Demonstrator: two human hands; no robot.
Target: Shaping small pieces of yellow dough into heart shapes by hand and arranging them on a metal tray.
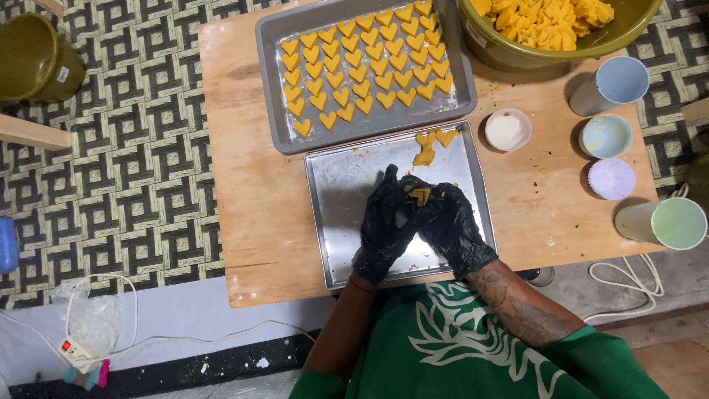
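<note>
Both my hands wear black gloves and meet over a shiny metal tray [347,222] at the near side of a wooden table. My left hand [385,225] and my right hand [449,225] together pinch a small heart-shaped cutter filled with yellow dough [419,195]. A few yellow dough pieces [432,145] lie at the tray's far right corner. Beyond it, a grey baking tray [269,89] carries several rows of yellow heart shapes [365,63].
A green bowl of yellow dough [550,26] stands at the far right. Near it sit a small white bowl of flour [507,130], several pastel cups [613,83] and a fluted mould [611,179]. A green bucket [37,59] and a power strip [74,351] are on the floor.
</note>
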